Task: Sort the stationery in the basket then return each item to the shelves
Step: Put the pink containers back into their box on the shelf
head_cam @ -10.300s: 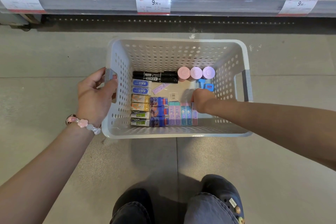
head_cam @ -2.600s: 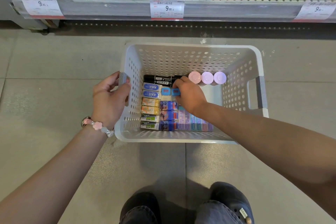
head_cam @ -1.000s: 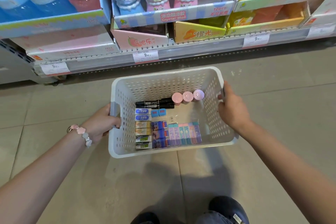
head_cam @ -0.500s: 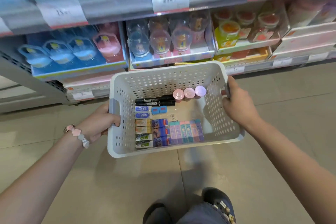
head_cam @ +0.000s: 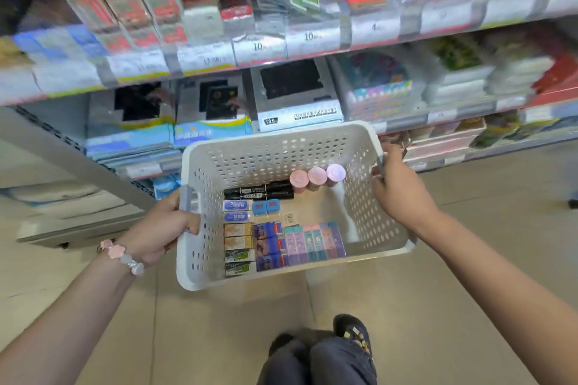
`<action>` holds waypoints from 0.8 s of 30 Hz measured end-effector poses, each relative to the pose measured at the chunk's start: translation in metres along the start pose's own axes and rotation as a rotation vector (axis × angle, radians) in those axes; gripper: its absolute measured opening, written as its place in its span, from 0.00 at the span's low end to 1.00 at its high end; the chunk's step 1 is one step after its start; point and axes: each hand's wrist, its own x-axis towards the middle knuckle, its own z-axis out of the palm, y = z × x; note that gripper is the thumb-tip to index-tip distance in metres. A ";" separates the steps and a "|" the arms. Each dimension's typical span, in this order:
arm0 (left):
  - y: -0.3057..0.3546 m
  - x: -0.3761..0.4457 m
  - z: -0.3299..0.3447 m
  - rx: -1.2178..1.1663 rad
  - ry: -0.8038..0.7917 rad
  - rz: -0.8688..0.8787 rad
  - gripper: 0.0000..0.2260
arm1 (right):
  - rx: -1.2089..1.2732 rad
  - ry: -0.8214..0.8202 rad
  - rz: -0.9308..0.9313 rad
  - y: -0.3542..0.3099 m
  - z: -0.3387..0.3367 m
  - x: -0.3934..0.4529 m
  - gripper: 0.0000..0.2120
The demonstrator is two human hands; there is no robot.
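Note:
I hold a white perforated basket (head_cam: 275, 147) in the air in front of the shelves. My left hand (head_cam: 162, 228) grips its left handle and my right hand (head_cam: 400, 194) grips its right handle. Inside, the stationery lies in rows: two black markers (head_cam: 259, 191) at the back, three pink and lilac round tubs (head_cam: 317, 176) beside them, blue-labelled erasers (head_cam: 237, 211), two small blue sharpeners (head_cam: 266, 207), boxed erasers (head_cam: 238, 247) along the left, dark blue packs (head_cam: 269, 245) and pastel packs (head_cam: 316, 242) at the front.
Store shelves (head_cam: 281, 50) with price labels and packaged goods fill the space ahead, blurred by motion. A grey shelf upright (head_cam: 72, 162) slants down on the left. Beige tiled floor (head_cam: 438, 306) lies below, with my shoe (head_cam: 355, 331) and knees at the bottom.
The basket has risen from the floor in both hands, and my view has swung up from the bottom shelves to higher ones. Earlier my right hand was arranging items inside.

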 end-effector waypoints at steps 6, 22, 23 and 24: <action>0.099 -0.093 -0.022 0.005 -0.039 0.026 0.23 | -0.043 0.063 -0.009 -0.061 -0.113 -0.041 0.15; 0.277 -0.232 0.040 0.078 -0.182 0.177 0.28 | -0.503 0.382 -0.434 -0.093 -0.324 -0.074 0.21; 0.283 -0.233 0.048 0.083 -0.173 0.172 0.28 | -0.521 0.276 -0.512 -0.096 -0.332 -0.071 0.18; 0.289 -0.236 0.057 0.101 -0.169 0.172 0.29 | -0.522 0.146 -0.556 -0.099 -0.340 -0.068 0.16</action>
